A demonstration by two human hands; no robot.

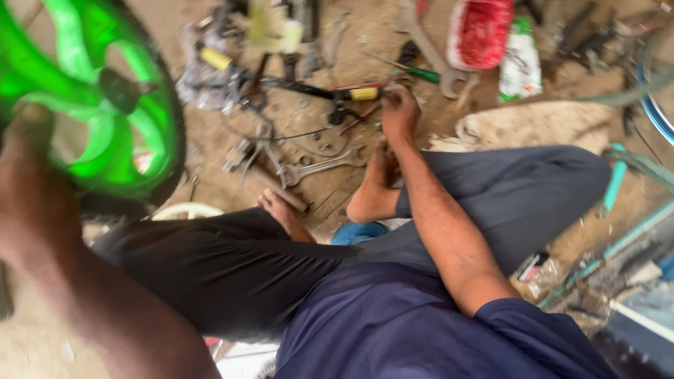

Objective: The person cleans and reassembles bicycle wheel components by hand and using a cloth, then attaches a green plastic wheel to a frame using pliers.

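Both hands blurred: left hand (31, 151) at 9 o'clock grips green wheel (91, 105), fingers hidden; right hand (399, 111) at 12 o'clock curled among tools (309, 165), hold unclear.

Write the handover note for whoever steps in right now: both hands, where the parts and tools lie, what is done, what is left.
Left hand: raised at the rim of the green spoked wheel, apparently gripping it; blurred.
Right hand: stretched down to the dirt floor among the tools, fingers by a yellow-handled tool; grasp unclear.
Nearby: open-ended spanner, green-handled screwdriver, red mesh bundle.
Done: wheel is off the ground.
Left: no tool lifted yet.
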